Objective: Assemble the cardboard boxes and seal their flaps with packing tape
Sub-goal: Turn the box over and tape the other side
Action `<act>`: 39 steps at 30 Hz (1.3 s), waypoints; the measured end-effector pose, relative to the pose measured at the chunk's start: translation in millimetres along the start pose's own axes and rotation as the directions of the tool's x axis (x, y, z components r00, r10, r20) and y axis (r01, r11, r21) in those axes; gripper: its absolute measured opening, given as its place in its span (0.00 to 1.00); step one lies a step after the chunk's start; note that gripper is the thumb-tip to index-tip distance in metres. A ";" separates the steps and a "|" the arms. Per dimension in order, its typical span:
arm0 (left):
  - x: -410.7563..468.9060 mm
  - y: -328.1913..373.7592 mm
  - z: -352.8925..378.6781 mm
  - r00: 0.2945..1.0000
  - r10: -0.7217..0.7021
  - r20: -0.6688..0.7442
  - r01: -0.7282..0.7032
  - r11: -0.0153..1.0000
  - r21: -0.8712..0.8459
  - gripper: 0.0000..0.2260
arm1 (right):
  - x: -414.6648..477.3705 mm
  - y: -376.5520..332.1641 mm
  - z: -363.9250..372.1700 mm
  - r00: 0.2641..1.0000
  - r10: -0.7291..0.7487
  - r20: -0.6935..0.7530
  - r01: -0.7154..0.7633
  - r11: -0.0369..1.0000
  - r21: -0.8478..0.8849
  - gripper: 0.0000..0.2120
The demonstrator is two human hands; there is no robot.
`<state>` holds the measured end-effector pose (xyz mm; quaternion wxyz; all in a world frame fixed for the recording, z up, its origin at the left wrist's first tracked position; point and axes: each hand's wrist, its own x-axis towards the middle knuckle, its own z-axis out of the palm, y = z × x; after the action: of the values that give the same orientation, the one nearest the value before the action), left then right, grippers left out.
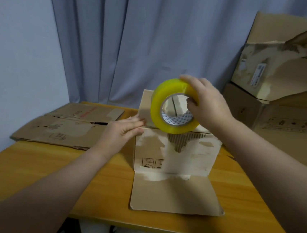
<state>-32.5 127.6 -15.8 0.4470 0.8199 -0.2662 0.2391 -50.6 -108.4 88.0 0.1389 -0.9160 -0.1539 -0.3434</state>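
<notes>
A worn cardboard box (175, 156) stands upright in the middle of the wooden table (49, 172), one flap (175, 193) lying flat toward me and another standing up at the back. My right hand (206, 104) grips a yellow roll of packing tape (161, 102) above the box's top edge, thumb inside the core. My left hand (123, 132) rests with straight fingers against the box's upper left corner.
Two flattened cardboard boxes (61, 130) lie on the table's left side. Larger torn boxes (284, 72) are stacked at the right, close to the table's edge. A blue-grey curtain (137, 39) hangs behind.
</notes>
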 end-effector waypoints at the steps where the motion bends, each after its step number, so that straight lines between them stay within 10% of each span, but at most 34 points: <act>1: 0.3 0.0 0.7 1.000 -0.004 0.008 0.004 1.000 0.008 0.17 | -4.7 -1.8 2.1 1.000 -0.021 -0.013 0.022 1.000 0.012 0.32; 12: -0.9 8.6 0.4 0.999 -0.010 0.046 0.006 0.995 0.101 0.20 | -25.1 55.5 -42.8 0.952 -0.286 0.113 0.304 0.819 -0.487 0.26; 20: 13.2 44.2 11.1 0.972 -0.103 0.213 -0.072 0.730 0.679 0.28 | -28.2 48.2 -40.5 0.942 -0.330 0.064 0.321 0.828 -0.459 0.21; 30: 17.2 68.2 73.6 0.956 0.005 0.293 -0.222 0.666 0.712 0.34 | -22.3 33.4 -29.6 0.904 -0.410 0.117 0.406 0.745 -0.529 0.23; 36: 12.8 67.3 69.2 0.965 0.012 0.263 -0.194 0.707 0.680 0.33 | -36.5 74.1 -43.2 0.986 -0.109 -0.128 0.083 0.978 -0.189 0.26; 39: 11.5 69.4 66.8 0.972 -0.007 0.233 -0.155 0.728 0.668 0.32 | -39.5 69.9 -47.3 0.969 -0.241 -0.056 0.213 0.927 -0.309 0.25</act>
<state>-58.7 35.7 1.0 0.0729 0.9364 -0.2400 0.2456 -80.3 -196.7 85.5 -0.0357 -0.8854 -0.1984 -0.4189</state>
